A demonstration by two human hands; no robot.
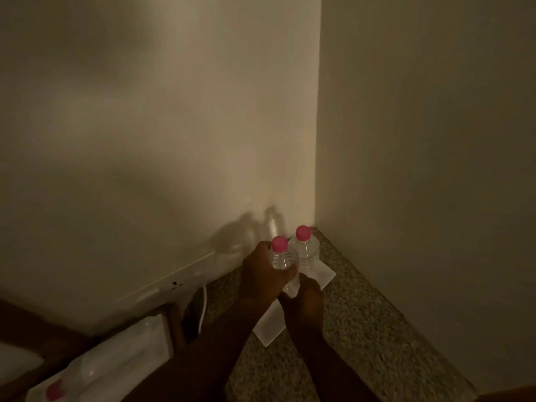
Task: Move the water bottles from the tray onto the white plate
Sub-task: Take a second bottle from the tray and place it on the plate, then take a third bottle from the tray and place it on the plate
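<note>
- Head view is dim, so I read it slowly from the left edge: a white tray [121, 352] sits at the lower left, and I can make out one water bottle [55, 391] with a pink cap lying in its near end; the rest of its contents is too blurred for me to tell.
- Just right of the tray, a white cable [203, 309] hangs down from a white outlet strip [174, 282] on the wall.
- My left hand [264, 274] is wrapped around the held bottle [282, 258], fingers closed about its clear ribbed body below the pink cap; the bottle stands upright over the middle of the white plate [324, 275]. I cannot tell whether its base touches the plate, since the hands hide it.
- My right hand [304, 297] is low, just beside the base of that same bottle and over the plate; whether its fingers are closed on anything I cannot tell in this light.
- A second bottle, the far bottle [304, 250], stands upright on the far end of the plate, touching or nearly touching the held one.
- Plate rests on a speckled counter [362, 329], tucked into the corner where two plain walls [420, 140] meet; both forearms cross the plate's near half and block my sight of it.
</note>
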